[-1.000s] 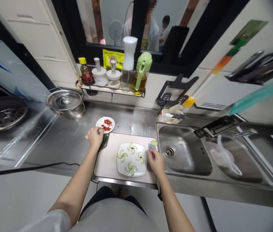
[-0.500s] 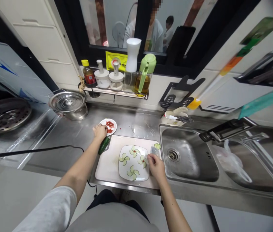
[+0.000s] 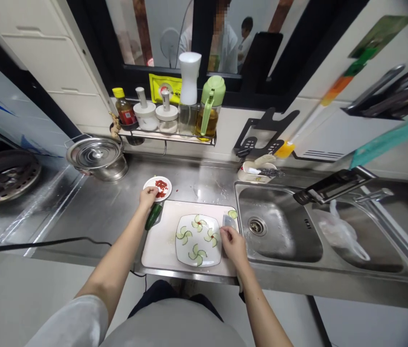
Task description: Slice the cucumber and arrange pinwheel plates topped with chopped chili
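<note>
My left hand (image 3: pixel 148 196) reaches to a small white plate (image 3: pixel 148 184), its fingertips pinched at the finely chopped red pieces (image 3: pixel 161 184). Whatever is between them is too small to make out. Just below that hand lies a dark green cucumber piece (image 3: pixel 153 215). My right hand (image 3: pixel 234 245) is closed, fingertips together, beside the right edge of a large white plate (image 3: pixel 186 254). Thin cucumber slices (image 3: pixel 198 254) form several pinwheels on this plate, some with red at the centre. Under it lies a pale cutting board (image 3: pixel 158 250). A knife blade (image 3: pixel 229 221) shows partly behind my right hand, near cucumber slices (image 3: pixel 232 214).
To the right is a steel sink (image 3: pixel 279 231), with a plastic bag (image 3: pixel 341 233) in its second basin. A lidded steel pot (image 3: pixel 98 159) stands at the back left. Above the counter, a wall shelf (image 3: pixel 167 136) holds seasoning jars and an oil bottle (image 3: pixel 209 108).
The view has shifted slightly. My left hand stays at the small plate, its fingertips still over the red pieces. My right hand keeps its place by the large plate.
</note>
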A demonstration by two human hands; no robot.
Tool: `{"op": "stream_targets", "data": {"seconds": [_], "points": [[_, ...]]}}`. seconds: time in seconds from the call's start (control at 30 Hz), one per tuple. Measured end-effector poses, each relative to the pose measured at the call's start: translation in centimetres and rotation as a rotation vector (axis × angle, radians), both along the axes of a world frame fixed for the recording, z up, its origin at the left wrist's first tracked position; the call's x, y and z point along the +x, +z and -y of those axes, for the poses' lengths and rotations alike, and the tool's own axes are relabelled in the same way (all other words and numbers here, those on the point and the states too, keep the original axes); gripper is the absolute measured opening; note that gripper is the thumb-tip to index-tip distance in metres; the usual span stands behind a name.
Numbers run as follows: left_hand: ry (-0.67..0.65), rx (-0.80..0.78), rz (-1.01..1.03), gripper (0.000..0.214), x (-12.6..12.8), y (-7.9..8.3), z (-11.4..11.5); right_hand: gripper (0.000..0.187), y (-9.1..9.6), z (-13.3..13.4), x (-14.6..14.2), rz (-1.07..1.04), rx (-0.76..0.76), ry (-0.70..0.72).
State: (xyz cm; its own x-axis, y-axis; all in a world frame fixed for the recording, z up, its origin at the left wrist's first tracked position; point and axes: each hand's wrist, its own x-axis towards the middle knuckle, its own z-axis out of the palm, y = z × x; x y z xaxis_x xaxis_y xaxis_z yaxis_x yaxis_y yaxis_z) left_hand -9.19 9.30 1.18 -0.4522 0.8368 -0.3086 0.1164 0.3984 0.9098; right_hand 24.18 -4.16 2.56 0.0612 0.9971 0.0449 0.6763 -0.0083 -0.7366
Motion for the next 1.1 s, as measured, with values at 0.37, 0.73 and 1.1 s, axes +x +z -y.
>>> {"op": "stream_targets", "data": {"seconds": [0.37, 0.73, 1.1], "points": [[-0.146, -0.022, 0.728, 0.033, 5.2, 3.2, 7.6, 0.024, 2.2, -0.5, -3.8, -0.123, 0.022, 0.077], [-0.273, -0.004, 0.803, 0.031, 10.3, 5.1, 13.6, 0.013, 4.2, 0.4, -8.3, -0.223, 0.148, 0.204], [-0.318, 0.033, 0.537, 0.036, 10.4, 4.2, 15.4, 0.013, 2.9, 1.9, -7.6, -0.304, 0.015, 0.143]]}}
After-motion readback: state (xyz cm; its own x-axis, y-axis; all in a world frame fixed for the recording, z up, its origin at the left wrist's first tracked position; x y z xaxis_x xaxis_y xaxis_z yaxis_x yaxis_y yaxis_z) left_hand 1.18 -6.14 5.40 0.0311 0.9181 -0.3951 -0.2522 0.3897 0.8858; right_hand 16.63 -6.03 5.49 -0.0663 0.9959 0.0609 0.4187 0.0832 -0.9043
